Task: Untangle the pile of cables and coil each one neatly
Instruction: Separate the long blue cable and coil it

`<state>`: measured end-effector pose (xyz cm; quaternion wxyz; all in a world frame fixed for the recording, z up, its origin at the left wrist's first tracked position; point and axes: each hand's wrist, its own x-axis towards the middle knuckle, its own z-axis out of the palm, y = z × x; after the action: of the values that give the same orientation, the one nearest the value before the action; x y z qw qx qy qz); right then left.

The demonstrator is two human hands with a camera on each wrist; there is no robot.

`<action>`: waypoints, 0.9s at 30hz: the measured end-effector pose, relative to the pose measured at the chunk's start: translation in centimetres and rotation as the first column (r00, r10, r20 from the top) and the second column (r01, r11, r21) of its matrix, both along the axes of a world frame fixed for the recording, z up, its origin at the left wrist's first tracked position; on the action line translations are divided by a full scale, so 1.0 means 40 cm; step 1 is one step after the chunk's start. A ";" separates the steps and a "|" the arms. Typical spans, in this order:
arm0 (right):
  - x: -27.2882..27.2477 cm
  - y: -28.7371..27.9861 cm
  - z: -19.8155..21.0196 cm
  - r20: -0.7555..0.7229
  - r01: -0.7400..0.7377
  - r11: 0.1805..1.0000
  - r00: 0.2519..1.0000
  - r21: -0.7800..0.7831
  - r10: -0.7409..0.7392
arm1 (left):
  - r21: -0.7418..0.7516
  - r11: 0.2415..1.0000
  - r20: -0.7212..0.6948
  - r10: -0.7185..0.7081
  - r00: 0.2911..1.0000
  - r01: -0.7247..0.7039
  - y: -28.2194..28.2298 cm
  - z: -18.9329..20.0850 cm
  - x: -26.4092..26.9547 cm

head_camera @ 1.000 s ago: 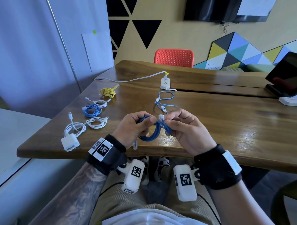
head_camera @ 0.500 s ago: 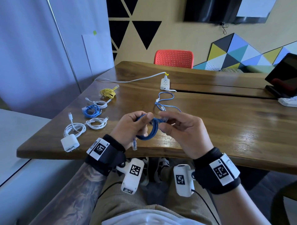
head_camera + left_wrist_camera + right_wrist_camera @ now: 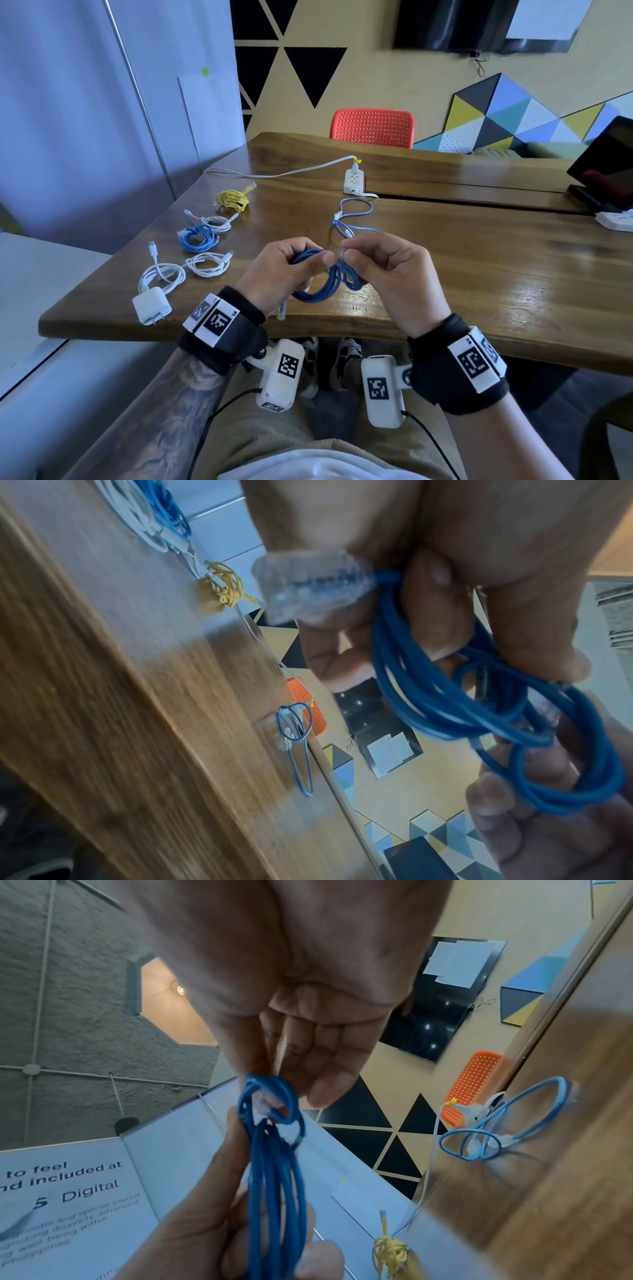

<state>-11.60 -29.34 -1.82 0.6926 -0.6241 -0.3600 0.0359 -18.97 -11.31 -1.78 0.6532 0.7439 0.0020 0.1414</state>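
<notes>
A dark blue network cable [image 3: 327, 286] hangs as a coil above the table's near edge. My left hand [image 3: 317, 258] grips the top of the coil between thumb and fingers, and one clear plug [image 3: 281, 310] dangles below it. My right hand [image 3: 346, 255] pinches the cable's other clear plug beside the left thumb. In the right wrist view this plug [image 3: 263, 1102] sits inside a small loop at the top of the coil [image 3: 276, 1177]. The left wrist view shows the strands [image 3: 445, 696] running through my curled fingers.
A loose light blue cable [image 3: 356, 219] lies on the wooden table [image 3: 479, 274] beyond my hands. Along the left lie a yellow coil [image 3: 233, 200], white coils [image 3: 207, 265], a blue coil [image 3: 198, 238] and a white charger [image 3: 151, 306]. A power strip [image 3: 354, 180] sits further back.
My right wrist has rolled outward while carrying the plug end across the top of the coil toward the left thumb. The left hand has kept its grip and barely moved.
</notes>
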 end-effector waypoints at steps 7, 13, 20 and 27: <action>-0.004 0.001 0.006 0.126 0.099 0.992 0.988 -0.081 -0.088 | 0.001 0.998 0.019 0.062 0.998 -0.062 -0.004 -0.002 0.005; -0.012 -0.026 -0.001 0.338 0.062 0.974 0.941 -0.216 0.015 | -0.235 0.967 0.007 0.106 0.994 -0.101 -0.016 -0.022 0.012; 0.002 -0.011 -0.020 0.456 0.234 0.960 0.879 -0.156 -0.140 | -0.228 0.971 -0.024 0.064 0.998 -0.068 -0.001 -0.011 0.017; 0.008 -0.003 -0.014 0.443 0.233 0.958 0.886 -0.170 -0.137 | -0.108 0.989 0.024 0.106 0.994 -0.103 0.000 -0.006 0.017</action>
<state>-11.26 -29.46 -2.39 0.5246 -0.7205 -0.4349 -0.1286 -18.28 -11.30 -2.02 0.6836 0.7047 0.0388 0.1859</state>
